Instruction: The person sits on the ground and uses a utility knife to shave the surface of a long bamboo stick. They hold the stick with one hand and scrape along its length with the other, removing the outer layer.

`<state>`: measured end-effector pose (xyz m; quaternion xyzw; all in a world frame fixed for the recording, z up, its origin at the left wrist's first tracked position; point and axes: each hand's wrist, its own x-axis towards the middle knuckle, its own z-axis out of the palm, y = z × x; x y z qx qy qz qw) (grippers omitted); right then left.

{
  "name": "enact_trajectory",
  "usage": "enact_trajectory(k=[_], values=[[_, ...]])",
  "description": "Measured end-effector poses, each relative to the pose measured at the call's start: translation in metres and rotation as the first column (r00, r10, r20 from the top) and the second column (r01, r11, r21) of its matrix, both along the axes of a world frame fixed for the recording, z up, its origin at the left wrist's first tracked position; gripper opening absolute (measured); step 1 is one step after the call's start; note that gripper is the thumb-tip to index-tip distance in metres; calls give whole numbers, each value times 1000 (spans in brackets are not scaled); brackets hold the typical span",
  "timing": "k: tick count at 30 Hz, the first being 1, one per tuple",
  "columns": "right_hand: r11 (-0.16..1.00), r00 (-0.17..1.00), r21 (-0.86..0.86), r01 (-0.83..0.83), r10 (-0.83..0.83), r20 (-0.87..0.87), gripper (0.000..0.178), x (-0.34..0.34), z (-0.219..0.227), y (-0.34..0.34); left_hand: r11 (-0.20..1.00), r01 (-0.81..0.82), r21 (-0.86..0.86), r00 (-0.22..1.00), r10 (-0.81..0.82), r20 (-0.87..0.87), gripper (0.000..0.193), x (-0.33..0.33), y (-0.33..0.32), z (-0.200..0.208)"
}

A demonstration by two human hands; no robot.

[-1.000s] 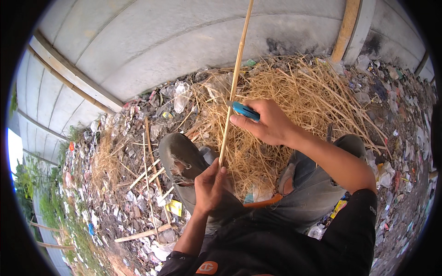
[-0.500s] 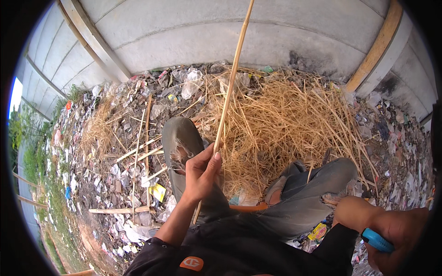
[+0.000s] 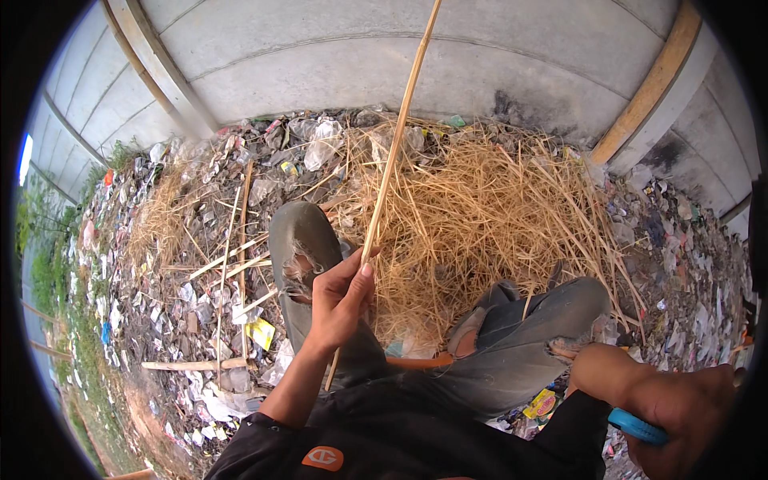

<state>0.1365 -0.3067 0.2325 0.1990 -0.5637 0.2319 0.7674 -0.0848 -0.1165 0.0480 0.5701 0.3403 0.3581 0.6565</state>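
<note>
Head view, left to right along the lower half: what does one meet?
Yellow scrap of wrapper on the ground → left hand gripping the long thin bamboo stick → grey-trousered right knee → right hand holding a blue-handled tool.

Bamboo stick (image 3: 398, 148) pale tan-yellow, plain. Straw pile (image 3: 488, 216) golden yellow, dry look. Trousers (image 3: 512, 336) faded grey-green. Shirt (image 3: 376, 436) black, small orange patch (image 3: 323, 458) on it. Tool handle (image 3: 636, 426) in right hand (image 3: 688, 408) bright sky blue. Concrete wall (image 3: 320, 56) light grey, dark soot-like stains near base. Wooden post (image 3: 652, 84) warm orange-brown. Litter (image 3: 184, 304) mostly white and grey scraps, one yellow wrapper (image 3: 260, 332), bit of blue at left.
</note>
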Motion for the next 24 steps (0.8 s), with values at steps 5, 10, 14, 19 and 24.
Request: enact_trajectory(k=[5, 10, 14, 19, 24], values=[[862, 971, -496, 103, 20, 237, 49, 34, -23, 4, 999, 47, -26, 999, -47, -9, 38, 3, 1, 6], [263, 657, -608, 749, -183, 731, 52, 26, -67, 114, 994, 85, -66, 996, -86, -4, 37, 2, 0, 14], [210, 152, -166, 964, 78, 985, 53, 4, -111, 139, 991, 96, -91, 995, -95, 18, 36, 9, 0, 16], [278, -64, 11, 960, 180, 982, 61, -16, -138, 137, 993, 94, -75, 996, -94, 7, 37, 16, -3, 17], [260, -141, 99, 961, 148, 979, 63, -11, -138, 142, 990, 91, 105, 992, -81, -98, 35, 11, 5, 1]])
